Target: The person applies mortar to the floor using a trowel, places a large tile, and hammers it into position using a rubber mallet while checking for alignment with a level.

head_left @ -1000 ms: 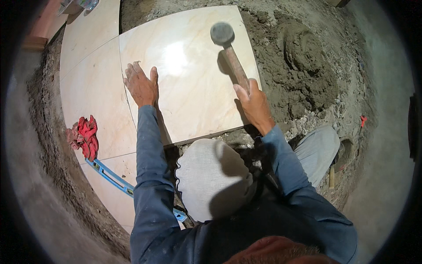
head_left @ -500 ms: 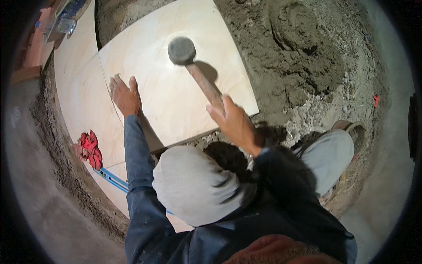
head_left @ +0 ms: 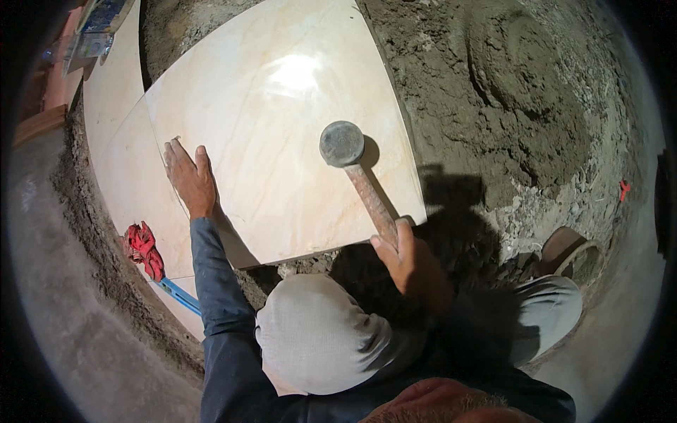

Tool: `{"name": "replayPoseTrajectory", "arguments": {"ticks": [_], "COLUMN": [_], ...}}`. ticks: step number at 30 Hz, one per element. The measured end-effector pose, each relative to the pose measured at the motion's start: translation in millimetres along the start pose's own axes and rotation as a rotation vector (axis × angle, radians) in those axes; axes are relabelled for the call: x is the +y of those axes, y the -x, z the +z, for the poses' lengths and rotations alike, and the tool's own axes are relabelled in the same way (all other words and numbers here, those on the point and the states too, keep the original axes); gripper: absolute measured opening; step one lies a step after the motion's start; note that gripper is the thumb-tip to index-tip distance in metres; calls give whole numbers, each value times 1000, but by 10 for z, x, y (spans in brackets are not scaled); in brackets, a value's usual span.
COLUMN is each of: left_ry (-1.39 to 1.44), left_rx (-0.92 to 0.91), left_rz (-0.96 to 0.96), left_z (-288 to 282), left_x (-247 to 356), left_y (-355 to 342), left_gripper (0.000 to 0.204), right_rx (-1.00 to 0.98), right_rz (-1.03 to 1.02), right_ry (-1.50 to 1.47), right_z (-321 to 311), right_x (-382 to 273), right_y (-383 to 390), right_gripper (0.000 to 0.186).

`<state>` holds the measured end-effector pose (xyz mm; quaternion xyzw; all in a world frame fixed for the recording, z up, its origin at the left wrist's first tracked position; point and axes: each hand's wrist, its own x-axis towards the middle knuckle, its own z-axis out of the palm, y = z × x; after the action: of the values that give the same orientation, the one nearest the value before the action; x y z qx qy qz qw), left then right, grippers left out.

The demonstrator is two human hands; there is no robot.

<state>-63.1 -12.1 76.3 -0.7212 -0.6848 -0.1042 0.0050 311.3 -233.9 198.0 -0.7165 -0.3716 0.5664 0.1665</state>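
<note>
A large cream floor tile (head_left: 282, 190) with a glossy surface lies in front of me. My left hand (head_left: 192, 180) rests on its left part with fingers stretched out, beside the joint with the neighbouring tiles (head_left: 120, 151). In my right hand (head_left: 417, 273) is the wooden handle of a mallet (head_left: 372, 203), gripped near its end. The round grey mallet head is over the right part of the tile, its shadow just beside it. Whether the head touches the tile I cannot tell.
Wet grey mortar (head_left: 525, 92) is heaped right of the tile. A crumpled red cloth (head_left: 144, 250) and a blue bar-shaped tool (head_left: 180, 296) lie at the left. My bent knee (head_left: 324, 335) is close to the tile's near edge. A small red piece (head_left: 624, 189) lies far right.
The mallet and my right hand have moved right and nearer to me over the tile. My left hand still lies on the tile by the joint. The view has shifted slightly.
</note>
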Motion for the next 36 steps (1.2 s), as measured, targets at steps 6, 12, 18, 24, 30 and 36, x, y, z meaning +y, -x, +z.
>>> {"name": "replayPoseTrajectory", "arguments": {"ticks": [6, 12, 18, 24, 30, 36], "left_ry": [12, 2, 99, 162, 330, 474], "left_rx": [-14, -25, 55, 116, -20, 1], "left_rz": [18, -1, 85, 376, 807, 580], "left_z": [-32, -50, 378, 837, 527, 604], "left_x": [4, 79, 390, 2029, 3193, 2918], "left_y": [-12, -41, -671, -1883, -1791, -1760], "left_gripper": [79, 75, 66, 60, 51, 60], "right_rx": [-47, -86, -56, -26, 17, -12], "right_rz": [9, 104, -88, -141, -163, -53], "right_ry": [104, 67, 33, 25, 50, 10], "right_z": [-3, -67, -44, 26, 60, 41], "right_x": [-21, -148, -21, 17, 72, 20], "right_y": [-23, -73, -95, -66, -64, -76], "right_gripper": [38, 40, 38, 33, 33, 37]}}
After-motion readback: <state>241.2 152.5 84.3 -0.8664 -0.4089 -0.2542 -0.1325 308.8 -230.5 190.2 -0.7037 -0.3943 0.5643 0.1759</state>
